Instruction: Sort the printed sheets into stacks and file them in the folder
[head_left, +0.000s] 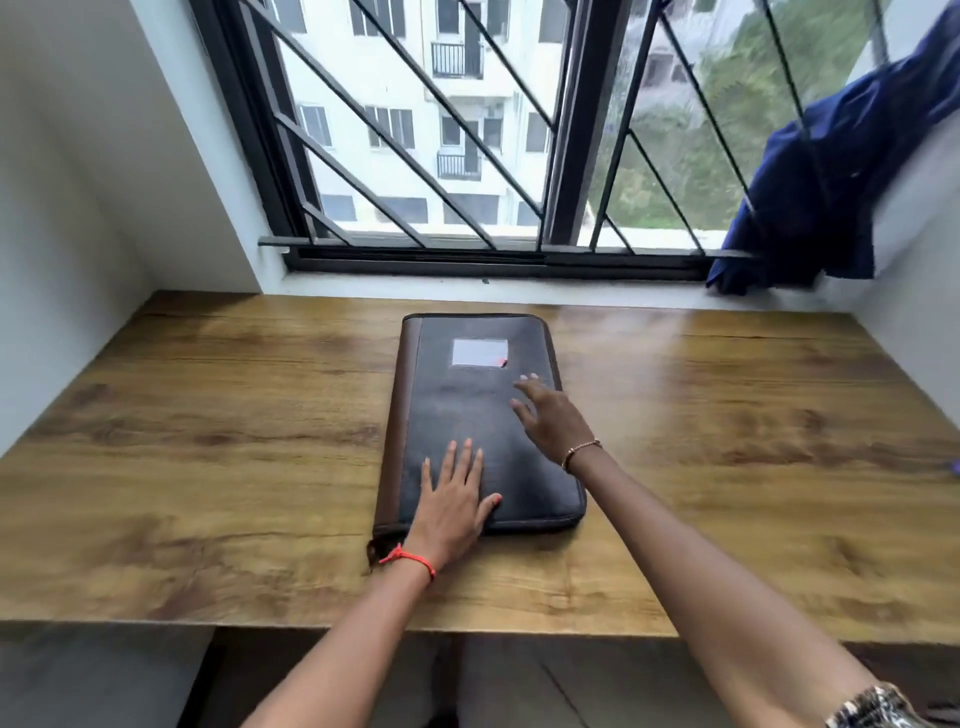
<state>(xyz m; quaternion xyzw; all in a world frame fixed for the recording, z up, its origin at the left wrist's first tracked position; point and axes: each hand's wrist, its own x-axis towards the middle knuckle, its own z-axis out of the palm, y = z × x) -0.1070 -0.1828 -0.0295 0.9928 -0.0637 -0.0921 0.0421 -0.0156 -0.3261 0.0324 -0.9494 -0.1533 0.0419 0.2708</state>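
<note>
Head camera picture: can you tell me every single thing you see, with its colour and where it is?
folder: one, dark grey with a brown spine, lying closed in the middle of the table
label: one, pale, on the far part of the folder's cover
table: one, brown wood, under the window
window: one, dark frame with slanted bars, behind the table
cloth: one, blue, hanging at the window's right end
building: one, white, outside
trees: green, outside on the right
left hand: one, flat on the folder's near end, red thread on the wrist
right hand: one, fingers spread over the folder's right side, gold bracelet on the wrist
</note>
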